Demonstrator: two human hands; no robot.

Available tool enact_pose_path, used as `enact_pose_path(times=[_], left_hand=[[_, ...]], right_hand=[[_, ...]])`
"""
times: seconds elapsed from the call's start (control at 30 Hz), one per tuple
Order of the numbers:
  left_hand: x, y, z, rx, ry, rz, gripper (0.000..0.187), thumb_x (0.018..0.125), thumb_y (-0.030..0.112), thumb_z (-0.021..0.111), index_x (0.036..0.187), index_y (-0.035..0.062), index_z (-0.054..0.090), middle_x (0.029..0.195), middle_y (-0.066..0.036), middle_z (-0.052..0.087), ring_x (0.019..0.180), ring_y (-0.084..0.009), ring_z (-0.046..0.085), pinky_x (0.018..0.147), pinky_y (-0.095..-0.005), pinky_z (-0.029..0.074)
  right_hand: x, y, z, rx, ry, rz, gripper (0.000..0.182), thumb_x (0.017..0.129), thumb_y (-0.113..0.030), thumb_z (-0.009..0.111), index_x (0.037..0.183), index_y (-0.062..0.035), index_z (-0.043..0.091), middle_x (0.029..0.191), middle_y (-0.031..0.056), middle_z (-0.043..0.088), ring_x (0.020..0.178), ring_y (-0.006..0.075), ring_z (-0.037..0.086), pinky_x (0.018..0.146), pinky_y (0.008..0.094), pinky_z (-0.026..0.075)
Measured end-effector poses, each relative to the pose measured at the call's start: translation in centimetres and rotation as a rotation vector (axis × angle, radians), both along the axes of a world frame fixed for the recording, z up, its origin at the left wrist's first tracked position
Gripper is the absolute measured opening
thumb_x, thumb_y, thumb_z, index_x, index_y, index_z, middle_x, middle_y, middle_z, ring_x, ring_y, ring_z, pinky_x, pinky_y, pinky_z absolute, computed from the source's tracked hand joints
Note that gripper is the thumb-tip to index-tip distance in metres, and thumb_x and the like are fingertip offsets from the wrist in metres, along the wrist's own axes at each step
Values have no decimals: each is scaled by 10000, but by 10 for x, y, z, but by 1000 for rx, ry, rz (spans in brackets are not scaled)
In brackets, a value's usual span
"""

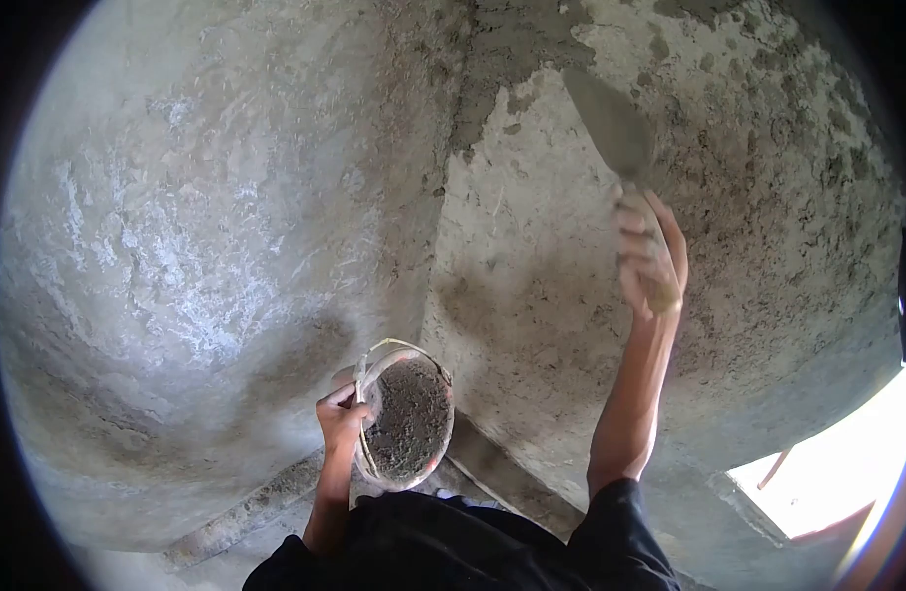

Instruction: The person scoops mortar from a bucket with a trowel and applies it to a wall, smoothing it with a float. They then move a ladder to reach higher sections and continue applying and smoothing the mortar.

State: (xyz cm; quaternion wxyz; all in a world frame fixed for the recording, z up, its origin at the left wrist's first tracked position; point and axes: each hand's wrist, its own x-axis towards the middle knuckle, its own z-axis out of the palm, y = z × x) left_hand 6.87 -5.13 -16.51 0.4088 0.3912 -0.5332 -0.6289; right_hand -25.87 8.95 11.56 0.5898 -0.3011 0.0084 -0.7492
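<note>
The left hand (341,419) grips a bucket (398,484), the right hand (652,251) a trowel (611,123); dark mortar (522,41) coats only the upper wall (532,197).

Above the right hand (650,251), the trowel blade (615,128) looks flat, grey and matt. Around it, the wall (729,197) is rough and pitted, with darker, damp-looking mortar (502,69) beyond the blade. Beside the left hand (343,414), the bucket (446,445) holds coarse, crumbly, dull grey mix (409,414). Below the right hand, the black sleeve (620,537) is matt cloth.
</note>
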Motion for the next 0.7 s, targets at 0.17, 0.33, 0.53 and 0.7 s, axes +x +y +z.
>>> enact_pose_path(times=[0.17,0.33,0.53,0.7], left_hand=[[-1,1,8,11,36,1,373,514,-95,558,873,-72,652,655,31,518,538,-64,432,466,-206,323],[-8,-11,7,-43,-32,-65,361,541,-118,584,890,-69,660,630,22,524,518,-65,453,440,-215,339],[-14,-22,-8,-8,2,-107,384,539,-116,590,915,-77,656,689,4,563,558,-73,482,459,-213,366],[-8,-33,-12,87,34,-112,414,544,-99,628,955,-60,656,751,-23,611,611,-86,532,512,-220,420]], right_hand=[[-35,-75,46,50,-13,102,312,938,-149,353,1105,114,334,815,136,455,500,126,489,348,211,405],[-69,-67,68,82,-66,151,311,934,-135,339,1110,114,281,830,129,428,505,138,499,352,212,417],[-56,-28,47,-192,-189,191,376,954,-186,285,1144,135,228,805,111,388,499,145,486,372,225,470],[-22,1,-12,-44,132,-220,393,959,-226,274,1128,127,312,760,121,440,431,125,468,295,199,412]])
